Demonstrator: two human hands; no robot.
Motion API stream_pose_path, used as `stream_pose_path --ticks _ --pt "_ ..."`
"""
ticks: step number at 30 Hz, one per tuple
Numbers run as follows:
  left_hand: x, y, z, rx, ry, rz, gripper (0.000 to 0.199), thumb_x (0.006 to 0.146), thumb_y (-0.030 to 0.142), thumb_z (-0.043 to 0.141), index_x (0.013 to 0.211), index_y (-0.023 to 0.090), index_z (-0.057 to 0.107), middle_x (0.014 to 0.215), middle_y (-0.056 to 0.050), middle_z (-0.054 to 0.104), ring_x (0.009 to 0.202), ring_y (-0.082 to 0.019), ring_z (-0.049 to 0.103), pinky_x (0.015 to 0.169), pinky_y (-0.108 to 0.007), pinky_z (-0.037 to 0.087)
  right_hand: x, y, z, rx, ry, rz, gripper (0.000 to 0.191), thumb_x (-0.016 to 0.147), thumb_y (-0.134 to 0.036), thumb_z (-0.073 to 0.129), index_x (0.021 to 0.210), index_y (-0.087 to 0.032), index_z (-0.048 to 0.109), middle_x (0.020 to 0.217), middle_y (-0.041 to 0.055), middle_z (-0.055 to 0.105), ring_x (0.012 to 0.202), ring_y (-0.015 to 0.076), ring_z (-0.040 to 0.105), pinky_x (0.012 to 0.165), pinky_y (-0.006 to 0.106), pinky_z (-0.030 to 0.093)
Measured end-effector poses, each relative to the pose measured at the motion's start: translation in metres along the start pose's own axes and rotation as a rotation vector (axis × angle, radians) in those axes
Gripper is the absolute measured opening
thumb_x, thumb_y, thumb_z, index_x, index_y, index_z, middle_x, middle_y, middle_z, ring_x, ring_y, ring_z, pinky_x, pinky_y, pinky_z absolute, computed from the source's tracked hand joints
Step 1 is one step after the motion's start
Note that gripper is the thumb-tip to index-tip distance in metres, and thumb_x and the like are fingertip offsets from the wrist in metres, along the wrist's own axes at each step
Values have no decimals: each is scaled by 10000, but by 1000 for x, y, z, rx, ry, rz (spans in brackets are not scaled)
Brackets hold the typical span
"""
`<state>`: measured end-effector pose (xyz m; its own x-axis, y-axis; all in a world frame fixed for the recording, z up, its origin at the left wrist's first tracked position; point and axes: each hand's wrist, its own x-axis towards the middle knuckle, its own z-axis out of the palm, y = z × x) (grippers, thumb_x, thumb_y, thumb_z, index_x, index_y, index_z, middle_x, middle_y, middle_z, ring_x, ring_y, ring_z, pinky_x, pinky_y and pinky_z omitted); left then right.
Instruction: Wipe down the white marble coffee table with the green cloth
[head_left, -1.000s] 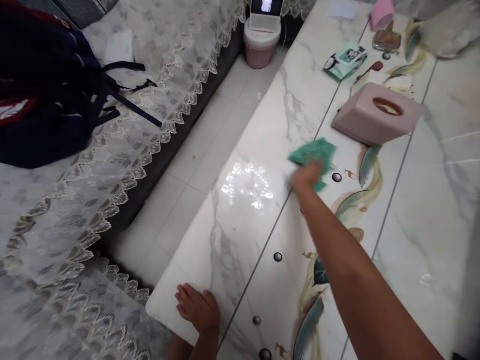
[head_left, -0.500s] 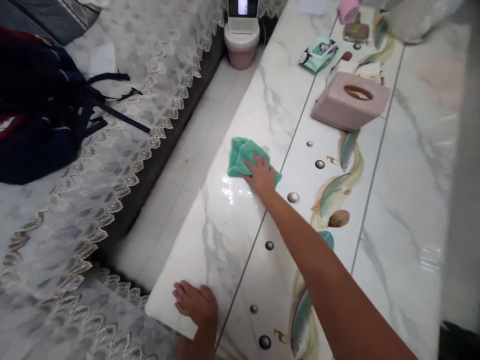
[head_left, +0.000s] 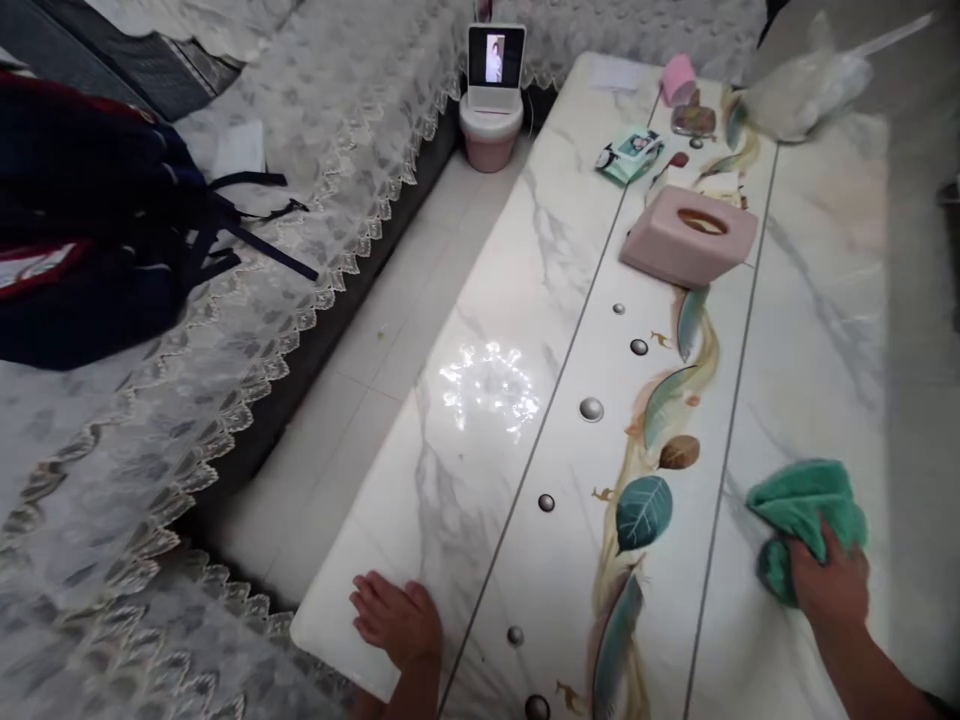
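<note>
My right hand [head_left: 829, 585] grips a crumpled green microfibre cloth [head_left: 806, 510], pressing it on the right part of the marble-patterned table top [head_left: 525, 420], near the lower right. My left hand [head_left: 394, 620] rests flat on the table's near corner, fingers spread and holding nothing. A pink tissue box [head_left: 688, 235] stands far from both hands, towards the far end. Beyond it lie a packet of wipes [head_left: 630, 155] and a small pink object [head_left: 679, 80].
A clear plastic bag [head_left: 806, 95] lies at the table's far right. Left of the table are floor tiles [head_left: 322, 440], a lace-covered sofa [head_left: 225, 350] and a dark backpack [head_left: 90, 230]. A small screen [head_left: 495, 70] stands on a pink bin [head_left: 491, 140] at the far end.
My right hand and the green cloth have moved from the table's middle across to its lower right. My left hand stays on the near corner. The view has shifted slightly.
</note>
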<state>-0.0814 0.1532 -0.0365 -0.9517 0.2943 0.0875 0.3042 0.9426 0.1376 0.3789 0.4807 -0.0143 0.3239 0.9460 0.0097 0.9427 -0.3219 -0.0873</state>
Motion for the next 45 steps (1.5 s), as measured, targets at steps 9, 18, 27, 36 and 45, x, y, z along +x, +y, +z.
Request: stream_pose_path --ticks 9,18,27,36,45 --pt "2 2 -2 -9 -12 -20 779 985 439 210 1419 -166 440 1507 -378 416 1435 -510 369 1133 -706 322 -27 -245 1 286 -118 -293 547 813 -411 557 1238 -101 706 1139 206 602 1145 355 529 929 521 451" --pt "-1 -2 3 42 -13 -27 739 988 401 217 1426 -150 439 1526 -356 410 1452 -486 357 1145 -690 319 -200 -523 -13 230 -581 -1048 713 857 -366 705 1522 -228 486 1400 126 539 1276 317 449 1058 495 366" --pt "-1 1 -2 30 -68 -44 728 978 383 234 1418 -157 441 1532 -360 396 1467 -482 330 1159 -687 298 -188 -438 -20 224 -747 -1077 736 914 -562 633 1580 -362 393 1647 114 281 1487 386 260 1110 592 349" --pt "-1 3 -2 24 -87 -73 721 965 373 237 1411 -148 456 1543 -347 392 1478 -465 319 1172 -682 283 -177 -461 -12 337 -600 -785 776 879 -419 669 1578 -212 404 1571 169 352 1437 384 319 1146 554 349" --pt "1 2 -1 25 -80 -83 709 953 369 270 1462 -103 413 1550 -332 394 1516 -416 273 1196 -651 265 -208 -495 -15 137 -629 -1166 517 884 -387 720 1384 -288 631 1516 99 467 1371 424 369 1026 622 394"
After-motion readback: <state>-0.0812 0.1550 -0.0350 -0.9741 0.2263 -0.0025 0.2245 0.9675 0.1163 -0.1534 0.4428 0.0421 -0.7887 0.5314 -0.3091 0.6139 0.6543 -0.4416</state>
